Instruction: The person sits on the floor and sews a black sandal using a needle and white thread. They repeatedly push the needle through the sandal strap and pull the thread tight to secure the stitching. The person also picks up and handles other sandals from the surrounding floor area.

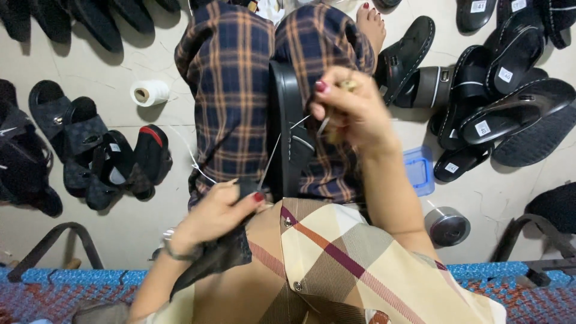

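A black sandal (pixel 287 129) stands on edge between my knees, clamped by my plaid trousers. My right hand (pixel 354 108) is closed around a wooden-handled awl whose metal tip (pixel 323 126) points at the sandal's strap. My left hand (pixel 219 210) pinches a white thread (pixel 270 155) that runs taut up to the sandal. A loose length of the same thread curls over my left thigh.
A white thread spool (pixel 150 93) lies on the floor at left. Black sandals are piled at left (pixel 102 159) and at right (pixel 510 102). A small blue box (pixel 420 169) and a metal tin (pixel 447 226) sit by my right arm.
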